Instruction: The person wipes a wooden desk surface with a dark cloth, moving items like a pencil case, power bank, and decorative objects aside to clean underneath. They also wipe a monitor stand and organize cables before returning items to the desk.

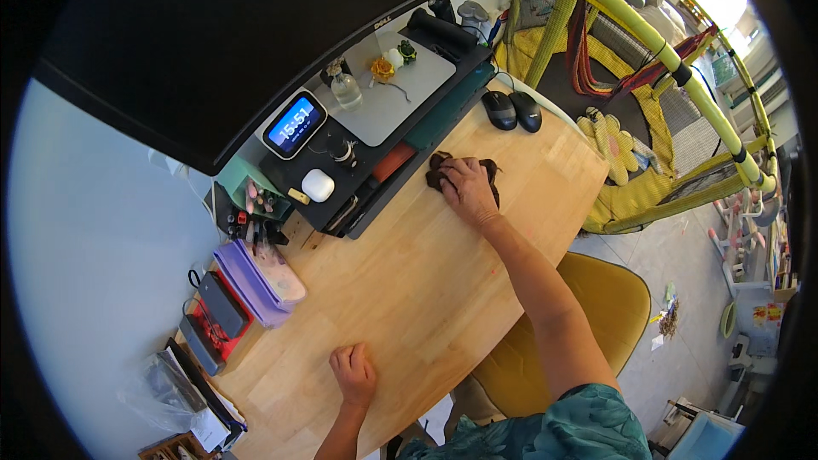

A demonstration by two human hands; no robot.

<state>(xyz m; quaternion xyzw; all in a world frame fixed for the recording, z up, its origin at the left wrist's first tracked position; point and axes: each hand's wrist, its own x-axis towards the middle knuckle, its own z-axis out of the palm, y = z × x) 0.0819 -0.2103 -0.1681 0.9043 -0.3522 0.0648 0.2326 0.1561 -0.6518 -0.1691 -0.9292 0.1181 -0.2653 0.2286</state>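
My right hand (470,191) presses a crumpled dark brown cloth (493,174) flat against the wooden desk top (396,287), to the right of the black monitor riser. Parts of the cloth stick out on both sides of the fingers. On the near left part of the desk rests my left hand (354,374), its fingers curled, with no object visible in it. Two black computer mice (500,110) lie beyond my right hand, near the desk's far end.
The riser (364,204) carries a closed silver laptop (377,116), a glass vase (346,91), a lit smart clock (294,124) and a white earbud case (317,185). Purple pouches (249,281) and a power bank (223,304) line the left edge. A yellow chair (594,313) stands against the near edge.
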